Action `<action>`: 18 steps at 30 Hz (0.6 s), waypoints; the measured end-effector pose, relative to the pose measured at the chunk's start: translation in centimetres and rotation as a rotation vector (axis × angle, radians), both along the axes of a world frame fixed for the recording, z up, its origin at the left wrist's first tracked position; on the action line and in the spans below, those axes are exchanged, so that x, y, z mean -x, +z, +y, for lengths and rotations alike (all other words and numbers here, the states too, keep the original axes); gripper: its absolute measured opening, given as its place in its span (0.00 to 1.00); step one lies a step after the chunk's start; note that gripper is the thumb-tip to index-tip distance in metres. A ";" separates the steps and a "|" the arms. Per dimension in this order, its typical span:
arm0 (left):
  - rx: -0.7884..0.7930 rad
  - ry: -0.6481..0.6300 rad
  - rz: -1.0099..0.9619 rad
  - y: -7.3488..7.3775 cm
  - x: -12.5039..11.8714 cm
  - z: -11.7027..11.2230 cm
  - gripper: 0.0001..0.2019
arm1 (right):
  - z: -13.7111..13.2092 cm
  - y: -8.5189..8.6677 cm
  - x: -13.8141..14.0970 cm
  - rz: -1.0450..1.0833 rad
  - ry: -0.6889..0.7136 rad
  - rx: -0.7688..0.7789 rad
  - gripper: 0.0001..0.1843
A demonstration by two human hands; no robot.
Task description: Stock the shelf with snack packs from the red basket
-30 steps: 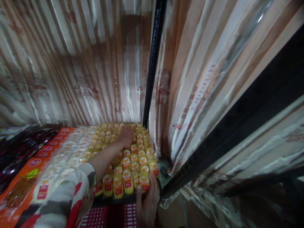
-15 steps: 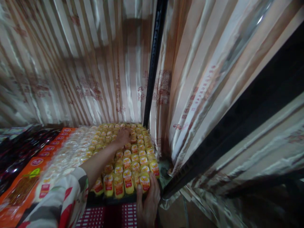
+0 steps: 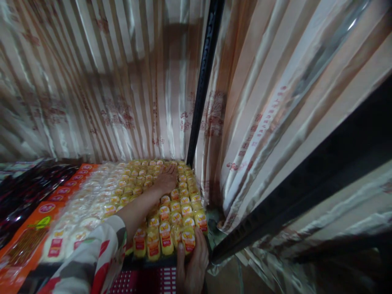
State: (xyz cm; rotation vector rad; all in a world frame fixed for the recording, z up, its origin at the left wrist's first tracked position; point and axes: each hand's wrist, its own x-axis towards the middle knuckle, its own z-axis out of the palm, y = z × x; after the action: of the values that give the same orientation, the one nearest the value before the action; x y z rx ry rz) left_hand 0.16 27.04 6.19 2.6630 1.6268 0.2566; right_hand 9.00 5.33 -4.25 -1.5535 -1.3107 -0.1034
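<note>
Rows of small yellow wrapped snack packs (image 3: 165,238) with orange-red labels stand close together on a dark shelf. My left hand (image 3: 168,179) lies palm down on the packs toward the back, fingers stretched out; whatever is under the palm is hidden. At the front right corner, my right hand (image 3: 194,263) has its thumb on the left and its fingers on the right of one yellow snack pack (image 3: 188,240), gripping it. That pack's label faces me.
White wrapped packs (image 3: 88,204) and orange bags (image 3: 43,214) lie to the left, with dark shiny packages (image 3: 33,188) beyond. A black metal post (image 3: 204,81) rises behind, and a thick dark beam (image 3: 290,163) slants across the right. Pleated curtains (image 3: 122,81) hang around. Below is a red plastic crate (image 3: 167,279).
My left hand has slid slightly to the right over the packs and flattened. My right hand keeps its hold at the corner. The view has shifted a little.
</note>
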 end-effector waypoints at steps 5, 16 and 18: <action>0.018 -0.030 0.023 -0.1 0.3 0.7 0.22 | -0.2 0.6 0.4 0.082 0.003 0.016 0.28; -0.105 0.100 -0.022 2.3 3.7 1.9 0.19 | -0.1 0.3 0.2 0.052 0.009 -0.019 0.28; -0.127 0.114 0.001 2.5 4.3 2.0 0.18 | 0.0 0.2 0.1 0.033 0.011 -0.015 0.28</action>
State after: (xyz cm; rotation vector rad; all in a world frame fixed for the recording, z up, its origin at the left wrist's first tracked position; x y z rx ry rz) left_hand -4.17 29.03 8.72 2.6622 1.8243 0.3718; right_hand 8.91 5.28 -4.06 -1.5293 -1.2896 -0.0806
